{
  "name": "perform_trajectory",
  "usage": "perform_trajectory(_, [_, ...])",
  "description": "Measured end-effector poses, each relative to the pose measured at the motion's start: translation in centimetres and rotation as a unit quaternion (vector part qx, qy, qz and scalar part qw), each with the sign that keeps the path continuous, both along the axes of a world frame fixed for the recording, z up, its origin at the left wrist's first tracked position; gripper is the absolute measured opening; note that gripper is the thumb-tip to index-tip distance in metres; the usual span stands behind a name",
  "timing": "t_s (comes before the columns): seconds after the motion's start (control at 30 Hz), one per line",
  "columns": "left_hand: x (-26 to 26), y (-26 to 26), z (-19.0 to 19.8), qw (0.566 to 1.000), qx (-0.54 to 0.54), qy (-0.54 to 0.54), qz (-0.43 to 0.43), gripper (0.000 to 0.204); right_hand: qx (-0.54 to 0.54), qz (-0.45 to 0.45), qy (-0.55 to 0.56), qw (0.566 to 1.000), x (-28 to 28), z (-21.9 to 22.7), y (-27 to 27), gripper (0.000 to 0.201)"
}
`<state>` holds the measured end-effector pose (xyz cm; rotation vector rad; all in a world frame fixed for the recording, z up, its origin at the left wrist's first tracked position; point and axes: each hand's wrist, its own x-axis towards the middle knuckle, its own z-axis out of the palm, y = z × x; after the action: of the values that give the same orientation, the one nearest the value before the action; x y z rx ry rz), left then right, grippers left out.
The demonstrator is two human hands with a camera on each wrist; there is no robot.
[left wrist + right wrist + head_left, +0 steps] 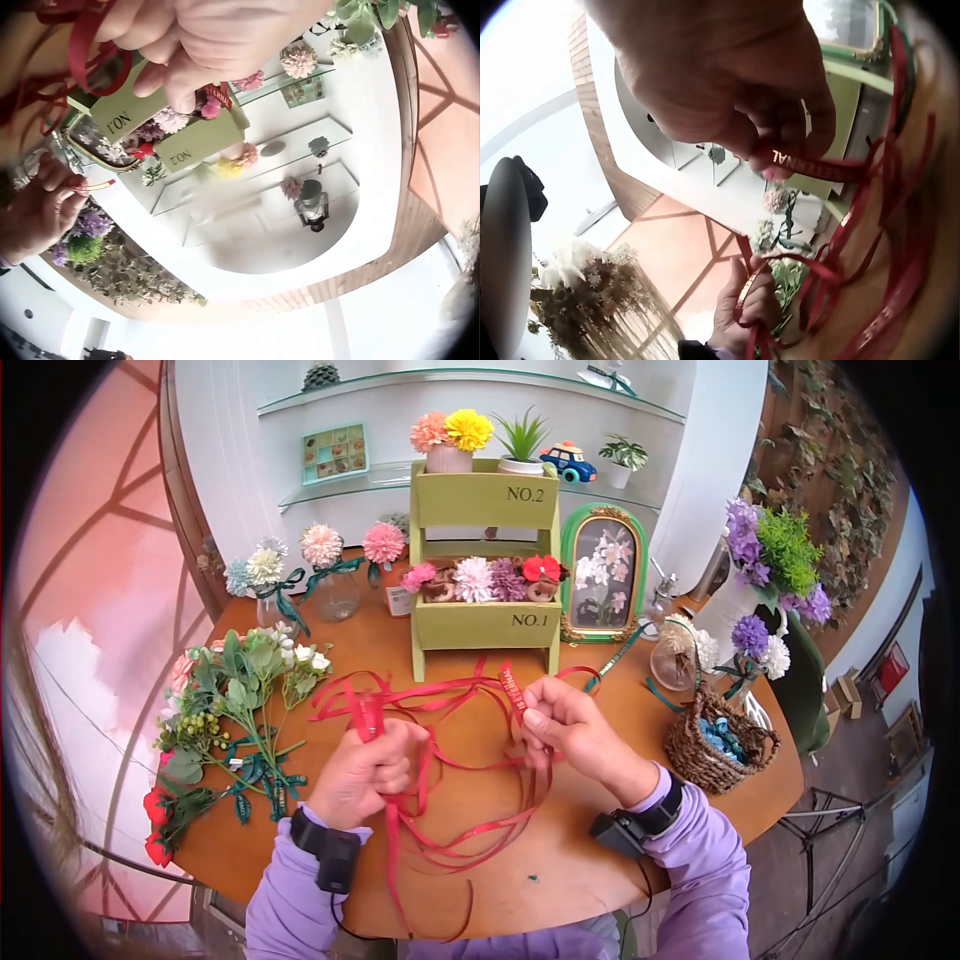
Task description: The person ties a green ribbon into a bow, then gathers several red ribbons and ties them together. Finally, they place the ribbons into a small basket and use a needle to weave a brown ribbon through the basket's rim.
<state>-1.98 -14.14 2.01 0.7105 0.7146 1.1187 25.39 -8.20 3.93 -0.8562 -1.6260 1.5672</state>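
Note:
A long red ribbon [470,850] printed with pale lettering lies in loose loops over the wooden table. My left hand [368,772] grips a stretch of it in curled fingers, a loop standing up above the fist and a tail hanging below. To the right, my right hand [575,728] pinches another part between thumb and fingers, the lettered end sticking up. The right wrist view shows the printed ribbon [810,165] running out from those fingertips. In the left wrist view, the left hand [217,45] has a red loop beside its fingers.
A green two-tier stand [486,625] with flowers stands behind the ribbon, beside a green oval frame [605,575]. Artificial flowers [240,700] with dark green ribbon lie at left. At right sit a wicker basket [712,755] and vases of flowers.

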Motion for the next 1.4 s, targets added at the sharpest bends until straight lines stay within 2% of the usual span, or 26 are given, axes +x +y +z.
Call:
perform_trajectory(0.03, [0.1,-0.1,-0.1,1.000,0.001,0.002,0.004,0.023,-0.073,0.004,-0.003,0.997,-0.8,0.5,-0.3,0.006])
perform_trajectory(0.07, [0.1,-0.1,-0.1,1.000,-0.001,0.011,0.001,0.022,-0.009,-0.035,-0.093,0.995,-1.6,0.7,-0.4,0.015])
perform_trajectory(0.1, [0.1,-0.1,-0.2,1.000,-0.003,0.020,-0.002,0.020,-0.008,-0.032,-0.093,0.995,-1.8,0.4,-0.1,0.015])
perform_trajectory(0.17, [-0.1,-0.1,-0.2,1.000,0.004,0.023,-0.001,0.022,0.069,-0.051,-0.033,0.996,-2.1,-0.2,0.6,0.026])
perform_trajectory(0.2, [-0.2,-0.1,-0.1,0.999,-0.004,0.032,-0.002,0.024,0.069,-0.049,-0.035,0.996,-2.1,-0.1,0.6,0.026])
perform_trajectory(0.27, [-0.2,0.0,-0.1,0.999,-0.011,0.040,0.002,0.025,0.026,-0.022,0.034,0.999,-2.4,0.7,0.4,0.034])
perform_trajectory(0.37, [0.2,-0.1,-0.3,0.999,-0.004,0.037,-0.006,0.027,0.029,-0.013,0.053,0.998,-4.0,0.5,-0.7,0.035])
perform_trajectory(0.43, [0.6,-0.3,0.0,0.999,0.001,0.045,-0.021,0.028,0.028,-0.019,0.018,0.999,-5.0,0.1,-1.2,0.036])
perform_trajectory(0.47, [0.7,-0.4,0.1,0.998,0.002,0.051,-0.026,0.027,0.149,-0.075,-0.053,0.985,-5.5,-0.6,-1.1,0.036])
perform_trajectory(0.5, [0.6,-0.4,-0.1,0.998,0.001,0.051,-0.026,0.027,0.267,-0.129,-0.123,0.947,-5.7,-1.1,-1.0,0.037])
perform_trajectory(0.53, [0.5,-0.3,-0.4,0.998,-0.004,0.051,-0.023,0.028,0.302,-0.133,-0.187,0.925,-5.5,-1.1,-0.7,0.037])
perform_trajectory(0.67, [0.3,-0.2,-0.3,0.999,-0.012,0.046,-0.019,0.035,0.244,-0.128,-0.156,0.949,-5.4,0.1,-1.1,0.040])
perform_trajectory(0.73, [0.3,-0.2,-0.5,0.999,-0.016,0.041,-0.017,0.037,0.103,-0.082,-0.054,0.990,-5.4,0.7,-1.5,0.044])
perform_trajectory(0.77, [0.4,-0.2,-0.6,0.999,-0.020,0.038,-0.016,0.039,0.103,-0.080,-0.055,0.990,-5.5,0.6,-1.5,0.044])
perform_trajectory(0.83, [0.5,-0.2,-0.7,0.999,-0.023,0.028,-0.023,0.038,0.154,0.001,0.005,0.988,-5.7,0.2,-1.6,0.049])
perform_trajectory(0.87, [0.6,-0.2,-0.8,0.999,-0.025,0.019,-0.031,0.037,0.154,0.002,0.005,0.988,-5.7,0.6,-1.7,0.049])
perform_trajectory(0.93, [1.1,-0.4,-0.3,0.999,-0.026,0.029,-0.023,0.032,0.089,0.107,-0.048,0.989,-5.8,1.7,-2.0,0.054])
perform_trajectory(0.97, [1.2,-0.5,-0.1,0.999,-0.027,0.038,-0.015,0.027,0.089,0.107,-0.048,0.989,-5.8,1.6,-2.0,0.054])
perform_trajectory(1.07, [1.2,-0.4,-1.0,1.000,-0.010,0.006,-0.026,0.020,0.140,0.202,0.025,0.969,-6.1,0.5,-1.6,0.064])
perform_trajectory(1.17, [1.4,-0.5,-0.9,1.000,0.005,0.008,-0.013,0.015,0.078,0.208,0.004,0.975,-6.1,0.2,-1.9,0.068])
perform_trajectory(1.3, [1.2,-0.4,-0.9,1.000,-0.007,0.026,-0.001,0.012,0.103,0.200,0.016,0.974,-6.4,-0.6,-1.9,0.067])
perform_trajectory(1.37, [1.0,-0.3,-0.9,0.999,-0.016,-0.016,0.023,0.010,0.130,0.139,-0.022,0.981,-6.4,-0.5,-2.0,0.067])
perform_trajectory(1.4, [1.0,-0.3,-0.8,0.999,-0.016,-0.016,0.024,0.010,0.130,0.139,-0.022,0.981,-6.3,-0.5,-2.1,0.067])
